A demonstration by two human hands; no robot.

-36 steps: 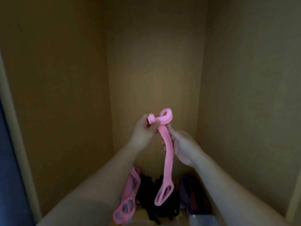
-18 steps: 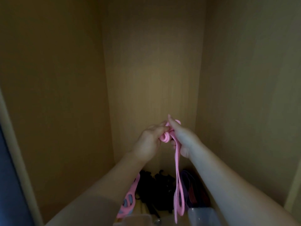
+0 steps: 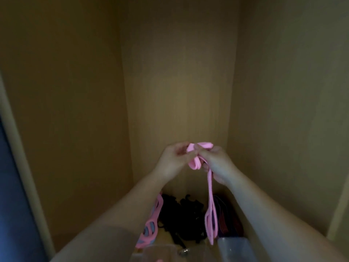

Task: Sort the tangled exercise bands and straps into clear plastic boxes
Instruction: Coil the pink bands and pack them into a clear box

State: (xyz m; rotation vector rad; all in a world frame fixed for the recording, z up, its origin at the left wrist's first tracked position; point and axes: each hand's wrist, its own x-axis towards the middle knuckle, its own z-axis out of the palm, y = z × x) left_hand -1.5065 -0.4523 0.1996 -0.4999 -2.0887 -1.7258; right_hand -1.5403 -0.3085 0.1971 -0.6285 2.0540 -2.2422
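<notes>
Both the left hand (image 3: 174, 160) and right hand (image 3: 217, 163) pinch the bunched pink band (image 3: 196, 161), its looped tail dangling near the clear box (image 3: 234, 246).

Cupboard interior, tan wood grain, dimly lit: back panel (image 3: 177, 87), left side panel (image 3: 62, 110), right side panel (image 3: 292, 110). Pale front edge strip (image 3: 24, 167) at far left, with a dark blue surface (image 3: 11, 205) just beside it.
</notes>
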